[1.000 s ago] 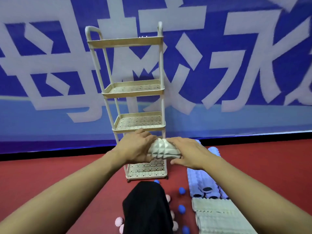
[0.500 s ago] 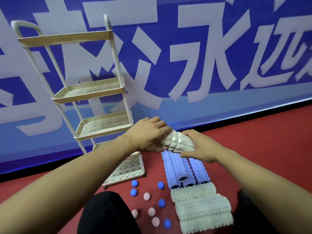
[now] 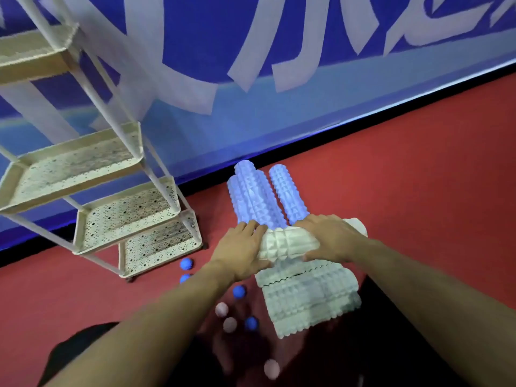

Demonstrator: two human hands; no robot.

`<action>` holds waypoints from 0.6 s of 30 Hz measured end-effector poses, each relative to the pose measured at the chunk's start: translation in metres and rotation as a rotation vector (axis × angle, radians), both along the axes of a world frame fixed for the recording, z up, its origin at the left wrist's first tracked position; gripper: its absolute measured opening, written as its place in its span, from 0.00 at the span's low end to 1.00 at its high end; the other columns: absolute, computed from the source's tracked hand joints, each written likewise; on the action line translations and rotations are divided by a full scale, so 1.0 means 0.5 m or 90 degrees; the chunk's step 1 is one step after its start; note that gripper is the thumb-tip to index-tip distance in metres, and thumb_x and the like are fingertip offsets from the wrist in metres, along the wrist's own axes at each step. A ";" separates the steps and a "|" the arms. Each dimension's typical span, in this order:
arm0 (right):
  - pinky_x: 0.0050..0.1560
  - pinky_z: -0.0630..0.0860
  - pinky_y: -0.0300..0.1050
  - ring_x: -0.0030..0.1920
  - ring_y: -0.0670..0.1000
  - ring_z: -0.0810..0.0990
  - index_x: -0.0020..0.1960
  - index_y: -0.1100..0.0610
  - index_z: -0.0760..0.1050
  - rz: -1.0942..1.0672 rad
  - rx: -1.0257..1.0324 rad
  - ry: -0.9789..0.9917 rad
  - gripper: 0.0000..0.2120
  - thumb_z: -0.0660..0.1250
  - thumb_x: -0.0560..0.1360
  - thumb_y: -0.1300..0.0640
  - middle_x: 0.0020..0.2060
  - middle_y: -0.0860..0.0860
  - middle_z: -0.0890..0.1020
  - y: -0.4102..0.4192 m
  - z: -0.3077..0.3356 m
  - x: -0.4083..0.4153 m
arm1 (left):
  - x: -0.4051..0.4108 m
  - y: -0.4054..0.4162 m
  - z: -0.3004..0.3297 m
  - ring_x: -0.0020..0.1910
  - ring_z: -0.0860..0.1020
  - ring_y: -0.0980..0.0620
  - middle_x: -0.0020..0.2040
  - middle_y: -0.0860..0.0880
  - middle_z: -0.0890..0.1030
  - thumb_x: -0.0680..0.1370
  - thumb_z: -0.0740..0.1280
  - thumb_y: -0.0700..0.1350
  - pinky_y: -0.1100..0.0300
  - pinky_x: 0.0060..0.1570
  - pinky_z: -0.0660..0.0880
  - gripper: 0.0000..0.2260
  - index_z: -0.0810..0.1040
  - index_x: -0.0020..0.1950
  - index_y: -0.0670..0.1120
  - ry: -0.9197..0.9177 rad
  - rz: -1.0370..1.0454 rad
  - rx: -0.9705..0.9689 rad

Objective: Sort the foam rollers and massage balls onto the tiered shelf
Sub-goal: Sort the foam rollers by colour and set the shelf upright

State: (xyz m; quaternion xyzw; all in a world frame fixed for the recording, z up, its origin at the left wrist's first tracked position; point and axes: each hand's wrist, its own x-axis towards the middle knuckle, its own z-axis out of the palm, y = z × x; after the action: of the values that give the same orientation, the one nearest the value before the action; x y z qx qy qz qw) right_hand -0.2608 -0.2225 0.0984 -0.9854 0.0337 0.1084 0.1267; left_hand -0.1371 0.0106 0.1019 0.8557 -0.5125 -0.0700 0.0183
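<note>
— Gripping the white foam roller (image 3: 290, 244) with both hands, aren't we?

— Yes. Our left hand (image 3: 240, 251) curls around its left end, and our right hand (image 3: 329, 238) wraps over the right part, with the far right end poking out past the fingers. The roller lies crosswise, level with the floor.

— Where does it sit among the others?

— Right above the seam between two groups. At twelve o'clock from it lie the blue foam rollers (image 3: 259, 194), lengthwise, side by side on the red floor (image 3: 418, 177), one of them stacked on top. At six o'clock lie the other white rollers (image 3: 307, 297), crosswise and packed together. Whether our roller touches either group, we cannot tell.

— And the tiered shelf (image 3: 83, 166)?

— At ten o'clock from our hands, standing on the floor against the blue banner wall (image 3: 307, 79). Its perforated cream trays hold nothing that we can see.

— The balls?

— Blue massage balls (image 3: 186, 263) lie at eight o'clock, near the shelf's foot and under our left forearm. Pink massage balls (image 3: 222, 309) lie at six to seven o'clock, closer to us, blurred.
</note>
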 end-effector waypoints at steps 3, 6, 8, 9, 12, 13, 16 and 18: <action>0.63 0.65 0.49 0.63 0.51 0.73 0.74 0.42 0.64 0.010 0.016 0.071 0.39 0.71 0.68 0.32 0.64 0.44 0.73 -0.038 -0.104 0.023 | -0.001 -0.037 -0.125 0.65 0.68 0.44 0.68 0.50 0.69 0.72 0.69 0.66 0.48 0.59 0.70 0.38 0.63 0.76 0.51 0.101 0.065 0.043; 0.63 0.66 0.50 0.64 0.53 0.73 0.75 0.41 0.62 0.009 0.025 0.141 0.40 0.71 0.67 0.31 0.65 0.43 0.72 -0.067 -0.205 0.041 | 0.004 -0.064 -0.238 0.69 0.64 0.45 0.68 0.50 0.67 0.73 0.72 0.63 0.46 0.66 0.69 0.39 0.59 0.78 0.53 0.223 0.134 0.062; 0.63 0.66 0.50 0.66 0.54 0.72 0.75 0.39 0.61 0.001 0.031 0.176 0.41 0.72 0.67 0.32 0.66 0.43 0.71 -0.082 -0.267 0.051 | 0.009 -0.085 -0.307 0.70 0.63 0.44 0.69 0.48 0.67 0.74 0.73 0.61 0.47 0.69 0.67 0.39 0.59 0.79 0.52 0.277 0.148 0.077; 0.64 0.65 0.50 0.67 0.54 0.71 0.76 0.39 0.60 -0.006 0.035 0.194 0.41 0.72 0.68 0.33 0.67 0.43 0.71 -0.090 -0.299 0.057 | 0.013 -0.096 -0.344 0.71 0.63 0.43 0.70 0.47 0.66 0.74 0.72 0.60 0.48 0.70 0.65 0.40 0.58 0.80 0.50 0.292 0.150 0.093; 0.67 0.62 0.51 0.70 0.55 0.69 0.78 0.40 0.59 -0.004 0.022 0.230 0.42 0.72 0.69 0.34 0.71 0.45 0.69 -0.098 -0.365 0.067 | 0.013 -0.111 -0.423 0.73 0.61 0.42 0.75 0.47 0.64 0.75 0.71 0.61 0.46 0.72 0.64 0.41 0.56 0.81 0.49 0.303 0.163 0.129; 0.69 0.61 0.52 0.71 0.55 0.68 0.78 0.41 0.58 -0.001 0.020 0.242 0.42 0.72 0.69 0.35 0.72 0.45 0.68 -0.099 -0.388 0.071 | 0.014 -0.113 -0.451 0.74 0.61 0.43 0.76 0.48 0.63 0.75 0.70 0.62 0.45 0.72 0.64 0.40 0.56 0.81 0.50 0.311 0.173 0.141; 0.71 0.60 0.54 0.71 0.56 0.68 0.79 0.42 0.58 0.015 -0.002 0.289 0.42 0.72 0.70 0.37 0.74 0.46 0.67 -0.090 -0.446 0.078 | 0.012 -0.107 -0.512 0.75 0.62 0.44 0.77 0.52 0.64 0.74 0.69 0.62 0.42 0.71 0.66 0.37 0.57 0.78 0.54 0.348 0.191 0.162; 0.70 0.61 0.54 0.71 0.57 0.68 0.78 0.44 0.59 0.021 -0.023 0.310 0.41 0.73 0.71 0.39 0.74 0.47 0.68 -0.085 -0.469 0.084 | 0.002 -0.103 -0.532 0.73 0.64 0.44 0.76 0.52 0.65 0.75 0.68 0.60 0.42 0.70 0.66 0.35 0.58 0.78 0.54 0.363 0.199 0.156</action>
State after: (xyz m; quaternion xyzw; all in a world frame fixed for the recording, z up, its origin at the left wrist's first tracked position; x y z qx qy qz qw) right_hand -0.2189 -0.2650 -0.1361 -0.9327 0.0489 0.3444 0.0957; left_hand -0.1360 -0.0408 -0.1640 0.8658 -0.3369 -0.3635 0.0686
